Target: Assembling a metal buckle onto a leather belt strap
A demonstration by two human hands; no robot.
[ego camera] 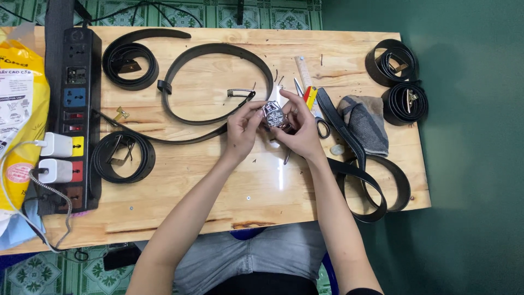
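A silver buckle (274,115) is held up over the middle of the desk (218,186), pinched between both hands. The left hand (243,127) is closed on its left edge with the fingertips, and the right hand (297,123) is wrapped round its right side, thumb and fingers curled in. So neither hand is open, both are gripped on the same little piece of metal. Whether the buckle is actually fixed to a strap can't be told from here.

Right behind the hands a long black belt (218,54) is laid out in a big loop, with a metal clasp (240,93) sitting inside the loop just left of the buckle. Scissors (319,123) are lying just beside the right hand, partly hidden by it, and a wooden ruler (303,71) is angled above them. A grey cloth (364,123) is bunched up further right, with another belt (371,186) running under it and looping off toward the desk's near right corner.

Coiled belts are dotted around: two at the far right edge (397,82), one top left (131,65), one lower left (123,155). A black power strip (76,109) with two white chargers plugged in is set along the left side, next to a yellow bag (19,109).
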